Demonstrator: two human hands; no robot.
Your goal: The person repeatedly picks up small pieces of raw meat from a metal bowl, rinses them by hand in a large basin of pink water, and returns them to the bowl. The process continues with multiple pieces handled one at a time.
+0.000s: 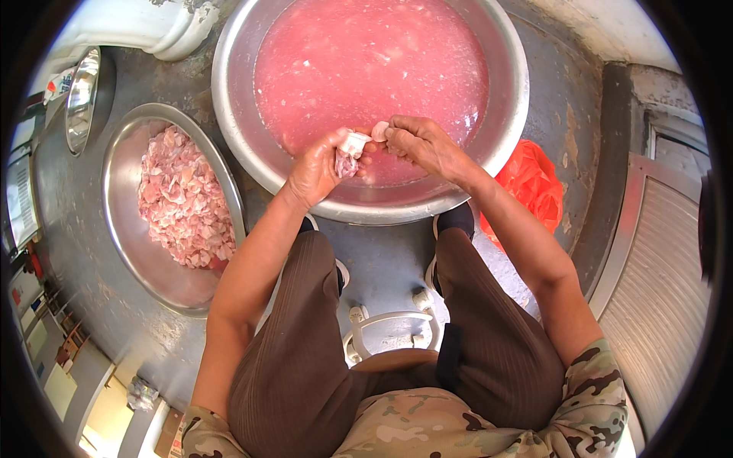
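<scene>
Over the near part of a large metal basin point(227, 80) of cloudy pink water point(366, 69), my hands are close together. My left hand point(317, 166) is closed around a piece of raw meat point(348, 156), white on top and pinkish below. Just right of it, my right hand point(424, 145) pinches a small, pale, rounded bit point(379, 131). Whether that bit is joined to the meat I cannot tell. Pale scraps float in the water.
To the left, a metal bowl point(122, 237) holds a heap of cut raw meat point(183, 202). Another shiny bowl point(82, 99) stands beyond it. A red plastic bag point(532, 183) lies against the basin's right side. Near my feet is a white-framed stool point(393, 319). A ribbed panel point(657, 282) stands far right.
</scene>
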